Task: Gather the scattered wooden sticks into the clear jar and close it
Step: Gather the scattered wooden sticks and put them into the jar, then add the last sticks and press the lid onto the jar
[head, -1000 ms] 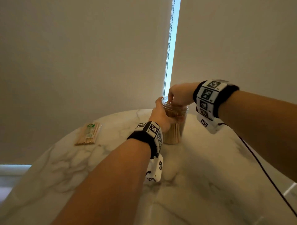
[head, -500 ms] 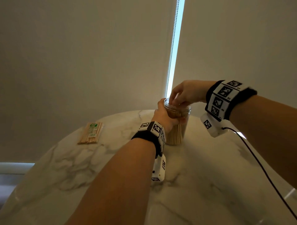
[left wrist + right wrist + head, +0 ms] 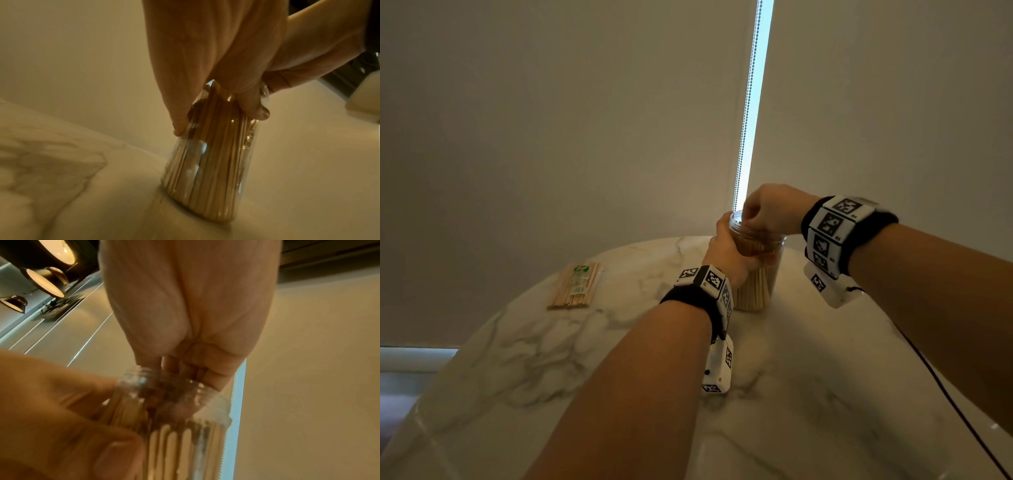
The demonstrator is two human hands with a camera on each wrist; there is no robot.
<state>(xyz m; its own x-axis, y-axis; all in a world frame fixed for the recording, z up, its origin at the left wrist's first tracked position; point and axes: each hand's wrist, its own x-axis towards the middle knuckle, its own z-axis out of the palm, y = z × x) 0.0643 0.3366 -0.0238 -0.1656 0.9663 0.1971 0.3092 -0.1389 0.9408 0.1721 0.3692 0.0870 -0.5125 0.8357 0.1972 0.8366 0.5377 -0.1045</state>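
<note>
A clear jar (image 3: 758, 291) stands upright on the marble table, packed with upright wooden sticks (image 3: 207, 175). My left hand (image 3: 726, 248) grips the jar's upper part from the left, thumb and fingers wrapped round it (image 3: 220, 121). My right hand (image 3: 760, 214) is over the jar's mouth. Its bunched fingers (image 3: 185, 368) dip into the bare threaded neck (image 3: 139, 381) among the stick tops; the fingertips are blurred behind the plastic. No lid shows in any view.
A wrapped packet of wooden sticks (image 3: 575, 286) lies at the table's far left. The round marble table (image 3: 825, 377) ends just behind the jar, in front of window blinds with a bead cord (image 3: 746, 120). A black cable (image 3: 945, 387) trails from my right wrist.
My right hand stays at the jar's mouth, its wrist shifting slightly. The left hand keeps its grip and the jar has not moved.
</note>
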